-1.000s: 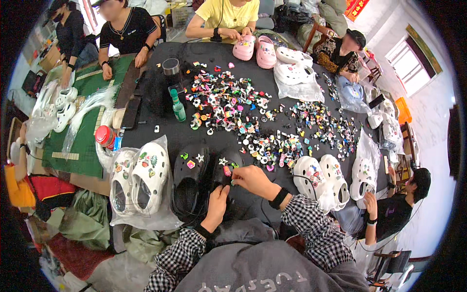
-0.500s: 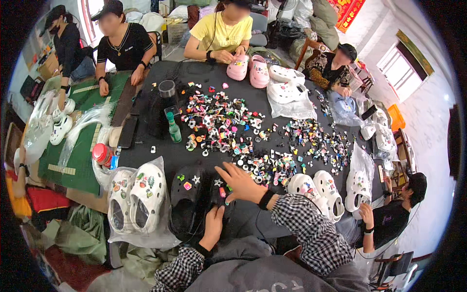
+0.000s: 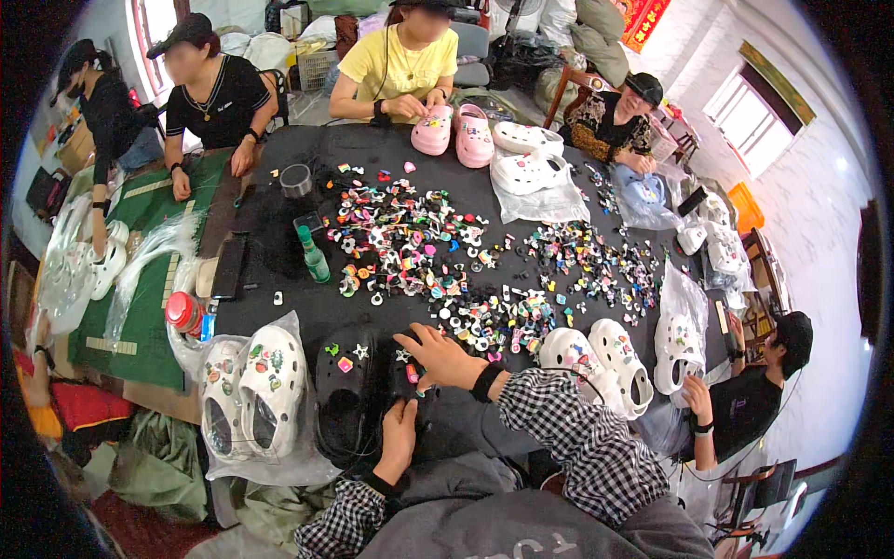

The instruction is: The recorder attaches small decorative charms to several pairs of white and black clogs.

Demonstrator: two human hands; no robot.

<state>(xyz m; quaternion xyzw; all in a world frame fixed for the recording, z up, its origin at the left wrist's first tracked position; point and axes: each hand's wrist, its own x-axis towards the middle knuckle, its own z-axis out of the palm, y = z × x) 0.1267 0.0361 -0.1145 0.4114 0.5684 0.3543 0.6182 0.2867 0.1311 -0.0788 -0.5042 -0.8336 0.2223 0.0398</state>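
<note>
Two black clogs lie side by side in front of me. The left black clog has several charms on its toe, a star and a pink one among them. The other black clog is partly hidden by my hands and carries a star and a pink-orange charm. My left hand is closed on the near side of this clog, thumb on top. My right hand reaches across its toe with fingers spread and thumb down by the pink-orange charm. What lies under its palm is hidden.
Loose charms are heaped across the black table. White clogs on plastic stand at left, more white clogs at right. A green bottle and red-lidded jar stand further left. Other people work around the table, one handling pink clogs.
The whole view has shifted slightly, so things sit a little further left. Both my hands stay at the same black clog with nearly the same pose.
</note>
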